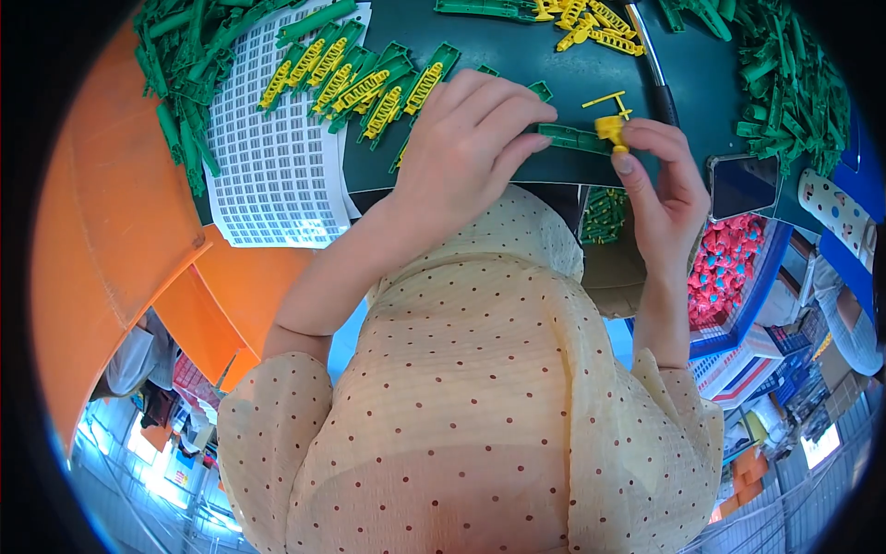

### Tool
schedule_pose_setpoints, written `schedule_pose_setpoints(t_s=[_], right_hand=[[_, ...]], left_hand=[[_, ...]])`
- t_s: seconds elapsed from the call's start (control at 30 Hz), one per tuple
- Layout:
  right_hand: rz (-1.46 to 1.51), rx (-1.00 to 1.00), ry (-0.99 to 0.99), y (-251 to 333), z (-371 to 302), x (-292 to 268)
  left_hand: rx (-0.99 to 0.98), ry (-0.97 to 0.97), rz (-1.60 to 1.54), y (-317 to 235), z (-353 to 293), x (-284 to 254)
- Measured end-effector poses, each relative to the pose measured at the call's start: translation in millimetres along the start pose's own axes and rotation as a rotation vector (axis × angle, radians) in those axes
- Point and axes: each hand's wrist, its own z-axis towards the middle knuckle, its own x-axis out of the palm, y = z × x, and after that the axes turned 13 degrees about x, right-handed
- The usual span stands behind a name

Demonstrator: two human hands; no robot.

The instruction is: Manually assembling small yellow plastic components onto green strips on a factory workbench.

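My right hand point(666, 180) pinches a small yellow plastic part point(610, 129) between thumb and forefinger. It is at the right end of a long, hollow green plastic piece point(572, 138). My left hand point(472, 134) has the green piece's other end between its thumb and curled forefinger; its remaining fingers are bent and partly hidden. A thin yellow part point(604, 99) lies just beyond my right fingers. Left of my left hand, several green pieces with yellow ribbed inserts point(355, 90) lie in a slanting row.
Printed white sheets point(268, 138) lie under part of the row. Green pieces are heaped at far left point(189, 74) and far right point(784, 88). Loose yellow parts point(595, 23) lie beyond a pen-like tool point(660, 78). A phone point(743, 186) rests at the table's right edge; a box point(616, 268) sits below.
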Motion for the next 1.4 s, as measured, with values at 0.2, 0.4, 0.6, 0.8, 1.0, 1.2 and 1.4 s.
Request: schedule_pose_setpoints(t_s=[0.2,0.4,0.6,0.8,1.0,1.2,1.4], right_hand=[[-0.365,-0.188,0.025,1.6,4.8,12.6],[-0.373,-0.185,0.008,-2.3,8.1,13.5],[-0.380,-0.070,-0.088,2.6,2.0,-5.6],[-0.116,0.224,-0.015,0.6,-13.1,-0.1],[0.207,0.231,-0.051,-13.3,-5.8,14.4],[0.327,0.186,-0.144,-14.4,-5.3,10.4],[0.261,0.231,-0.178,-12.5,-11.7,2.9]], left_hand=[[0.067,0.118,0.171,0.3,-1.2,13.8],[0.055,0.147,0.183,1.0,-3.2,12.9],[0.060,0.194,0.223,-1.9,-3.2,10.9],[0.066,0.246,0.148,-16.8,-5.1,17.7],[0.106,0.233,0.227,-21.1,-3.5,29.3],[0.010,0.187,0.241,-15.5,1.9,36.3],[0.275,0.225,0.341,7.7,25.0,9.4]])
